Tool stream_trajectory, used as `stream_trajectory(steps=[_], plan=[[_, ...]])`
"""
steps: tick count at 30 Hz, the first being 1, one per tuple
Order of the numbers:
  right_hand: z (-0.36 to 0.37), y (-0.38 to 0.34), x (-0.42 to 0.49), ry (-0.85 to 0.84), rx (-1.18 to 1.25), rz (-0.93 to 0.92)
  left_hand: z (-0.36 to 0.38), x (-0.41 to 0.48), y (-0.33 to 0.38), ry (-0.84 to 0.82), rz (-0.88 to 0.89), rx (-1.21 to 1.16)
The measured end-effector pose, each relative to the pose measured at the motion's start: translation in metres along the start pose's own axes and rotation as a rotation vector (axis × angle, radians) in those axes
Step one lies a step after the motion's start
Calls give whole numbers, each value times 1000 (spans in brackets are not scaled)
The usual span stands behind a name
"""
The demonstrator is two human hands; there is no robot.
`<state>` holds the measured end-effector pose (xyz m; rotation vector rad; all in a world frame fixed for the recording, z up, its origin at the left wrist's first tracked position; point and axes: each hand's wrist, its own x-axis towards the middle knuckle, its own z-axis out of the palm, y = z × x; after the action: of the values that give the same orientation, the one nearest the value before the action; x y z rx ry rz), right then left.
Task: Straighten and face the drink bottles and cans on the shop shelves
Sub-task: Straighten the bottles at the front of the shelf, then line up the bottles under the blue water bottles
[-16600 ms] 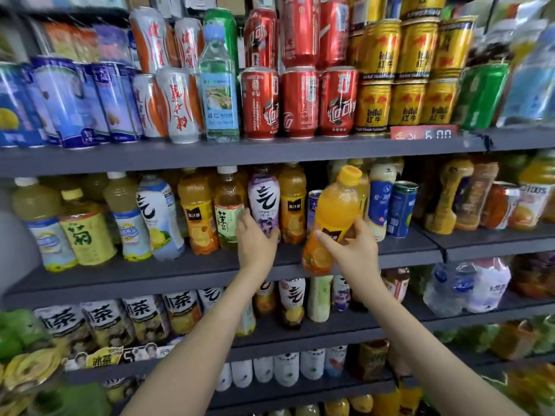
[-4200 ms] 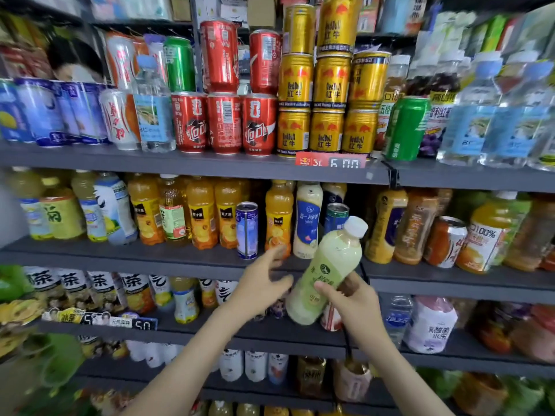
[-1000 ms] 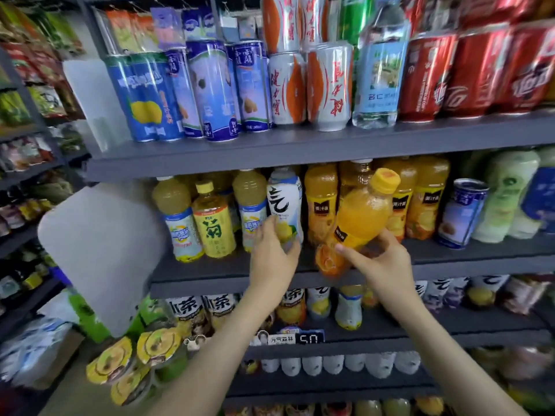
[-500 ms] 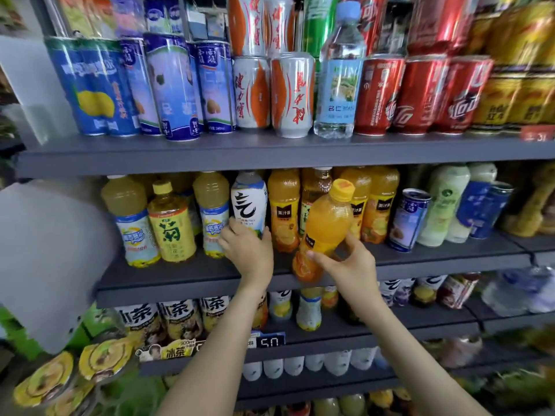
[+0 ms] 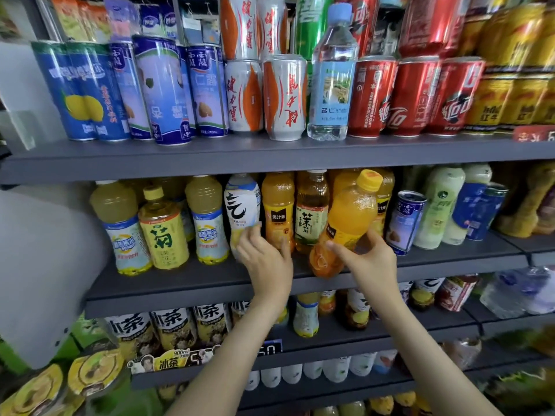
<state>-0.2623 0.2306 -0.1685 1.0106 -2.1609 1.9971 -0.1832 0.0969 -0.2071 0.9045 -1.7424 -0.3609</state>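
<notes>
Grips: L hand (image 5: 265,262) round white bottle (image 5: 241,205) on shelf (image 5: 186,283), R hand (image 5: 372,259) round tilted orange bottle (image 5: 350,217).

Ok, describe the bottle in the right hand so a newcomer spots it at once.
Take the shelf under the cans. Near its middle the right hand grips an orange juice bottle. It alone tilts, yellow cap leaning right; neighbours, like the white bottle in the left hand, stand upright.
</notes>
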Motion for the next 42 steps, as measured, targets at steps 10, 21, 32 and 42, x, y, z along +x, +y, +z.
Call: stream_trajectory(steps=[10, 21, 32, 42], plan=[[-56, 25, 11, 54, -54, 29, 46, 9, 65, -207, 79, -58], [-63, 40, 26, 8, -54, 3, 62, 13, 78, -50, -2, 31], [-16, 33, 39, -138, -134, -66, -17, -7, 46, -187, -158, -501], [42, 33, 39, -59, -309, -141, -81, 16, 1, -253, -209, -355]])
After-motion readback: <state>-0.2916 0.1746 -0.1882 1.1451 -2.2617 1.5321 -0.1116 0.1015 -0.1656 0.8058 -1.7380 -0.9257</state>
